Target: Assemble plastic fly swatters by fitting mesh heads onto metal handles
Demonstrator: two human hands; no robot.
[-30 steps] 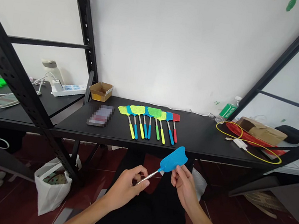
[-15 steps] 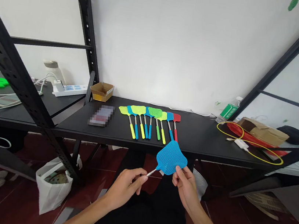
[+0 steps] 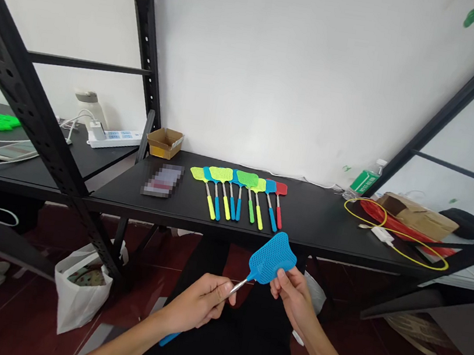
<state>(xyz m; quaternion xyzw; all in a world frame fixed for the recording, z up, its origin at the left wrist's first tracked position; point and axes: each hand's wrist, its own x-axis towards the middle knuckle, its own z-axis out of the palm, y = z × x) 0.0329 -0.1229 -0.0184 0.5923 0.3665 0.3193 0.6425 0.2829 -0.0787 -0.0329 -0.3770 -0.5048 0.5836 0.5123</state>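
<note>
Here, a blue fly swatter [image 3: 273, 259] was held in the air by both hands, just in front of the near edge of a black shelf [image 3: 309, 226]. The left hand [image 3: 197, 304] was closed around the metal shaft [image 3: 239, 286], and the blue grip [image 3: 168, 339] projected beneath it towards the near left. The right hand [image 3: 293, 296] was pinched onto the lower right edge of the mesh head, with the fingers and thumb on either side of it. The 2 hands were apart, with a short length of shaft left bare between them, and the swatter was tilted with its head up and to the right.

This hold could be judged sound: the shaft was braced at 1 point and the head at another, so twisting could be resisted, while the thin mesh was best pinched lightly to avoid bending it.

Beyond the hands, 9 fly swatters [image 3: 234, 197] appeared to be laid side by side on the shelf, with heads far and handles near. A cardboard box [image 3: 164, 142] and a blurred flat object [image 3: 162, 180] were placed to their left, and a water bottle [image 3: 364, 182], a yellow cable [image 3: 423, 262] and a brown paper package [image 3: 416, 217] lay at the far right.
</note>
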